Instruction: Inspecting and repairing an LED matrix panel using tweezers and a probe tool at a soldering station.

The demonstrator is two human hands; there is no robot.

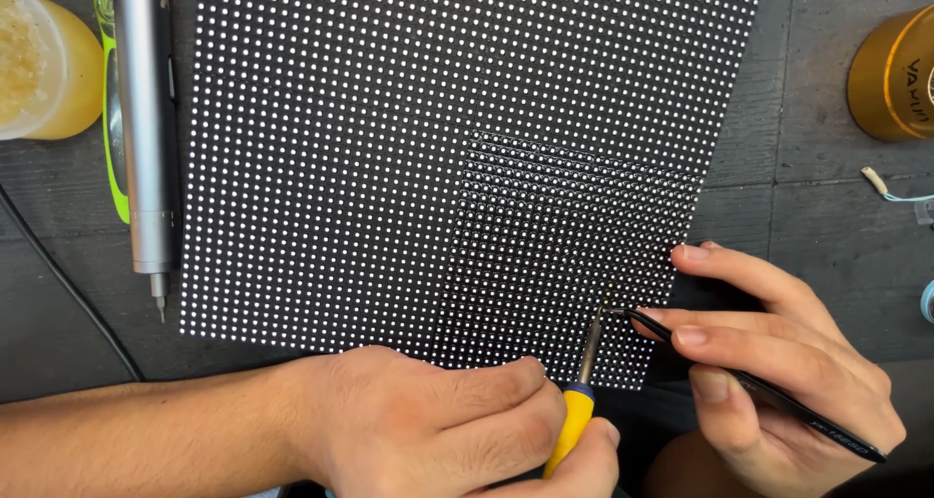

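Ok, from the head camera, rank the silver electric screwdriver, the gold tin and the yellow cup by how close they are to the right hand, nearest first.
1. Gold tin: upper right, above the right hand.
2. Silver electric screwdriver: left of the panel.
3. Yellow cup: far upper-left corner.

panel (438, 148) mid-table – pen tool (146, 128) left | tin (895, 75) right – hands at near edge

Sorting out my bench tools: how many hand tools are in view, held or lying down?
3. A yellow-handled soldering iron in the left hand; black tweezers in the right hand; a silver pen-shaped tool lying left of the LED panel. Others may be out of frame.
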